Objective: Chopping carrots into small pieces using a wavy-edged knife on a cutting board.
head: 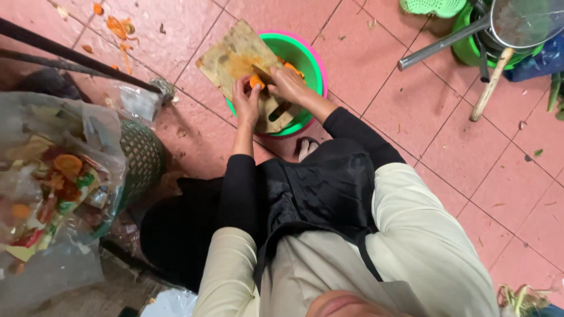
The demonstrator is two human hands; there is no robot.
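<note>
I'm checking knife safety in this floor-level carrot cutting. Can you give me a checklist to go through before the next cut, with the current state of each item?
1. Carrot piece held by the left hand on the wooden cutting board: ok.
2. Right hand gripping the knife: cannot tell, the blade is hidden.
3. Left fingertips away from the blade: cannot tell.
4. Board seated steadily: not ok, it lies tilted across the rim of the green basin and overhangs it.
5. Basin below to catch slices: ok, orange pieces show inside.
6. Floor around: not ok, carrot peels lie scattered on the tiles.
</note>
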